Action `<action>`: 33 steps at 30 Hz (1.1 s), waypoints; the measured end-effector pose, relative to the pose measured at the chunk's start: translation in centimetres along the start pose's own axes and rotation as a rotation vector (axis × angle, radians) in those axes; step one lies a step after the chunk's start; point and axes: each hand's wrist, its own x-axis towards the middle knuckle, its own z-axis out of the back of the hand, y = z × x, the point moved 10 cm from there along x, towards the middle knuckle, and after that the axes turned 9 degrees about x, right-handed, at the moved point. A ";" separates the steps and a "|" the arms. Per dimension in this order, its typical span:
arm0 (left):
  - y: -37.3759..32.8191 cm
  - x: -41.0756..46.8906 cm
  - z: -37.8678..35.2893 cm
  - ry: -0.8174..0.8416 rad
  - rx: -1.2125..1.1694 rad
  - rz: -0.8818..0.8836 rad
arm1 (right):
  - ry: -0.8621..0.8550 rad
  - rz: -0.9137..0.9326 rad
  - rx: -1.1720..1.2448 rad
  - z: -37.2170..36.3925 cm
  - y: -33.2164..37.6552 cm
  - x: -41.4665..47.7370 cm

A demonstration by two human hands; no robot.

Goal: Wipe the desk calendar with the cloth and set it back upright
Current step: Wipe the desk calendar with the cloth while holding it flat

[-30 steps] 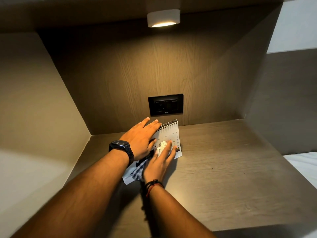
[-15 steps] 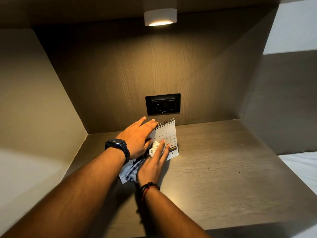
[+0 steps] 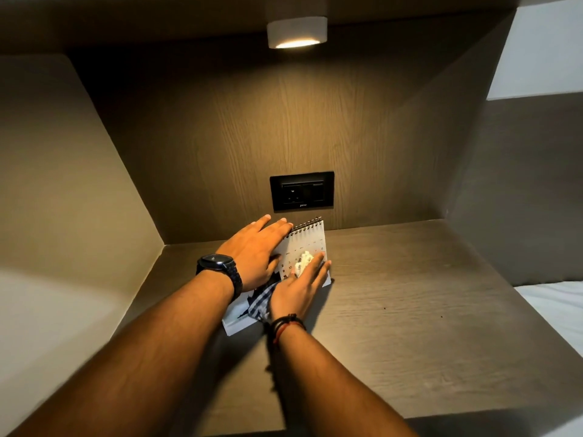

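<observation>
A white spiral-bound desk calendar (image 3: 310, 239) lies flat on the wooden shelf (image 3: 410, 310), its wire binding toward the back wall. My left hand (image 3: 257, 252), with a dark watch on the wrist, presses flat on the calendar's left part, fingers spread. My right hand (image 3: 301, 290) rests palm down on the calendar's page with a crumpled cloth (image 3: 303, 261) under its fingers. The cloth is white at the fingertips and checked blue-grey (image 3: 260, 302) where it trails back by the wrist. Both hands hide much of the page.
The shelf sits in a wooden alcove with a left side wall (image 3: 63, 184) and back panel. A black socket plate (image 3: 301, 190) is on the back panel just behind the calendar. A lit round lamp (image 3: 296, 33) hangs above. White bedding (image 3: 555, 304) lies at the right.
My right hand slid the cloth toward me and left across the page, then forward and right again. My left hand stayed pressed on the calendar.
</observation>
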 end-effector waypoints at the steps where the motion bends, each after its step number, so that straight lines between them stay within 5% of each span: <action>1: 0.1 0.0 0.0 0.000 -0.002 0.003 | 0.012 0.046 -0.011 -0.2 0.6 0.0; 5: 0.1 0.0 0.0 -0.005 -0.010 -0.003 | 0.111 0.261 -0.087 -1.2 2.3 -1.3; 9: 0.0 0.1 -0.1 -0.016 0.019 0.002 | 0.010 0.030 -0.044 0.6 0.1 0.3; 14: 0.1 0.1 -0.3 -0.037 0.054 -0.010 | 0.085 0.234 -0.113 -0.6 2.4 -1.0; 33: -0.1 0.2 -0.9 -0.076 0.210 -0.051 | 0.019 0.207 -0.156 0.5 1.8 -0.7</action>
